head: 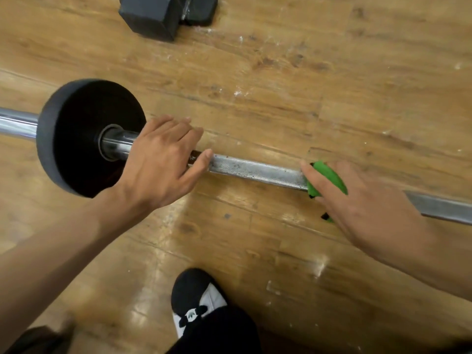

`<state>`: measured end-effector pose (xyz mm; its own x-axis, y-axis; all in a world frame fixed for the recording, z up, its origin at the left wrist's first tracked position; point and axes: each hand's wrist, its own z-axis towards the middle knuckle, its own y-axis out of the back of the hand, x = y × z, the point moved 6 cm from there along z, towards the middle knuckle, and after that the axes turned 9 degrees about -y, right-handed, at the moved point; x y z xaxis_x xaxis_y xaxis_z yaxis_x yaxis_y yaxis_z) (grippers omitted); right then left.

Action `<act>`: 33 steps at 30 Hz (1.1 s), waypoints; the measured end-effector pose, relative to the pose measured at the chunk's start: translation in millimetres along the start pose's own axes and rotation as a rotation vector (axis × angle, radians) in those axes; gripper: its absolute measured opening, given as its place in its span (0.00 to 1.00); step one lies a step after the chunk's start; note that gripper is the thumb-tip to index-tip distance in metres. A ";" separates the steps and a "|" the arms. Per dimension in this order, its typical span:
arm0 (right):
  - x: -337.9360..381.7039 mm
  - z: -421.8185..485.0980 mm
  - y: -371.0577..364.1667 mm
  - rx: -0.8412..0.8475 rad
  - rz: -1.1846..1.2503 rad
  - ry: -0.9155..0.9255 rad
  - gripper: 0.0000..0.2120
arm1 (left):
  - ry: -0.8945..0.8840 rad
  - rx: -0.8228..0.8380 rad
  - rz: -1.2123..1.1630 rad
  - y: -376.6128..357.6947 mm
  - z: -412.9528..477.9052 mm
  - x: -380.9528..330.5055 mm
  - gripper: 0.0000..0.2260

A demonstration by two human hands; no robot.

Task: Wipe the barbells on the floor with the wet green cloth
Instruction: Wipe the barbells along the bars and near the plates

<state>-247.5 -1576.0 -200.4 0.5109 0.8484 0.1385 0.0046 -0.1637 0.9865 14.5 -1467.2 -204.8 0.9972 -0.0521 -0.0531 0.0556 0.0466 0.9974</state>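
Observation:
A barbell lies across the wooden floor, its knurled steel bar (258, 171) running from left to right. A black round weight plate (76, 139) sits on its left end. My left hand (163, 159) grips the bar just right of the plate's collar, fingers over the top and thumb along the near side. My right hand (362, 203) holds the green cloth (329, 178) wrapped around the bar farther right. Most of the cloth is hidden under the palm; a small green corner shows below the hand.
A black hex dumbbell (163, 14) lies on the floor at the top, beyond the bar. My black and white shoe (196, 300) and dark trouser leg stand at the bottom centre, close to the bar. The floor shows pale scuffs and wet shine.

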 end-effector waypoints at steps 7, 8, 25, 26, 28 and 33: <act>101.5 64.5 -20.4 0.042 0.126 0.076 0.28 | -0.001 -0.078 -0.023 8.9 -33.4 -14.0 0.25; 103.7 62.8 -17.8 0.062 0.157 0.094 0.28 | 0.013 -0.093 -0.011 9.8 -39.5 -18.0 0.26; 127.3 -3.8 -32.7 0.030 0.217 0.067 0.27 | 0.008 0.008 -0.002 6.4 -94.5 -50.3 0.27; 138.6 -1.4 -37.7 0.058 0.204 0.066 0.26 | 0.010 0.011 -0.002 6.2 -99.7 -51.4 0.27; 146.4 -7.3 -39.7 0.043 0.203 0.126 0.28 | 0.006 0.004 0.001 4.8 -108.5 -53.5 0.27; 77.4 -75.3 -35.0 0.159 0.103 0.212 0.52 | -0.026 -0.082 -0.063 2.7 -114.1 -54.5 0.25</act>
<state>-272.8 -1466.7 -217.7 0.3244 0.9069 0.2689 0.1051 -0.3171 0.9426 -34.0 -1350.5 -204.9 0.9900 -0.0829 -0.1137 0.1235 0.1243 0.9845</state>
